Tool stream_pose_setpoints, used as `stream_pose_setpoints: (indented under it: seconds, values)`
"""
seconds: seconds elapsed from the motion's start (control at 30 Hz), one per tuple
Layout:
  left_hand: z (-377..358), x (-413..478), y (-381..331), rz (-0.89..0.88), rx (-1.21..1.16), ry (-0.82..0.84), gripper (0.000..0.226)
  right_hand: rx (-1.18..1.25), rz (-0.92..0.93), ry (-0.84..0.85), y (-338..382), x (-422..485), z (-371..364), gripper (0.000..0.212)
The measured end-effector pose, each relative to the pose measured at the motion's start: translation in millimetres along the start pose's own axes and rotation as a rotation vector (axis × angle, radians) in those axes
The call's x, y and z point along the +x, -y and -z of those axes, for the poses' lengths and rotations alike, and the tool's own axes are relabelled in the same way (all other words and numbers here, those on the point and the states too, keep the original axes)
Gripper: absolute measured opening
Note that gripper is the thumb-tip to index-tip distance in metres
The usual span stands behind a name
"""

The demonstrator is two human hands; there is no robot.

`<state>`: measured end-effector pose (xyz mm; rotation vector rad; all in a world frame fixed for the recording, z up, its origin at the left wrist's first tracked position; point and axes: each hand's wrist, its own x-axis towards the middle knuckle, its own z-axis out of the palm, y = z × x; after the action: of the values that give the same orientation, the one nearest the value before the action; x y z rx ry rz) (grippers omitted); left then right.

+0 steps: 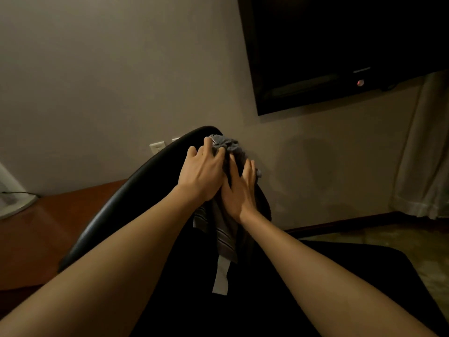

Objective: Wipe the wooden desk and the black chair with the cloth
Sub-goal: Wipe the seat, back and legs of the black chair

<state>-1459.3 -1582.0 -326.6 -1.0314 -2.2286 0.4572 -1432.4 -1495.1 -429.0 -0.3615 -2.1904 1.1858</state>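
Note:
The black chair [114, 210] has its curved backrest in front of me, and its seat fills the lower part of the view. A grey cloth [227, 237] with striped edges and a white tag is draped over the top of the backrest. My left hand [201, 171] lies on the upper part of the cloth with its fingers curled into the bunched fabric. Just beside it, my right hand [239, 190] presses the cloth against the backrest with straight fingers. The wooden desk [36, 239] shows at the left, behind the chair.
A dark television [340, 45] hangs on the wall at upper right, with a pale curtain [422, 154] below it at the right edge. A wall outlet [157, 147] sits behind the chair. A white object with a cable [12, 198] stands on the desk's left end.

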Motion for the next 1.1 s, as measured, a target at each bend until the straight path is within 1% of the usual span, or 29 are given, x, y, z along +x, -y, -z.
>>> stream_pose_setpoints:
  seconds: [0.07,0.23,0.33,0.43,0.5,0.6,0.77,0.87,0.97,1.1]
  values:
    - [-6.7,19.6,-0.8,0.008,0.047,0.015,0.036,-0.011,0.0,0.004,-5.8,23.7,-0.2,0.061]
    - [-23.5,50.3,-5.9,0.038,0.042,0.02,0.032,-0.039,-0.069,0.091,-19.0,57.8,-5.5,0.063]
    - [-29.4,59.3,-6.7,0.041,0.062,0.067,0.039,-0.11,-0.099,0.166,-27.6,63.5,-11.2,0.064]
    - [-37.0,63.4,-8.0,0.014,0.074,0.134,0.048,-0.186,-0.066,0.134,-36.9,65.6,-16.7,0.066]
    - [-43.1,64.0,-9.8,0.023,0.022,0.18,0.051,-0.196,-0.074,0.123,-41.3,65.0,-18.4,0.065]
    - [-53.1,63.1,-19.5,0.009,-0.056,0.235,0.055,-0.177,-0.137,0.164,-54.5,59.4,-19.6,0.066]
    - [-63.0,52.0,-44.1,-0.036,-0.03,0.289,0.059,-0.119,-0.197,0.163,-82.0,43.7,-25.7,0.07]
    - [-65.5,42.4,-61.7,-0.065,0.032,0.334,0.061,-0.099,-0.212,0.158,-96.0,32.8,-30.3,0.074]
    - [-73.4,32.8,-76.8,-0.095,0.073,0.343,0.061,-0.064,-0.25,0.137,-109.8,19.7,-33.9,0.074]
    - [-88.6,15.5,-99.0,-0.137,0.101,0.368,0.062,-0.042,-0.324,0.166,-132.1,-5.7,-41.7,0.084]
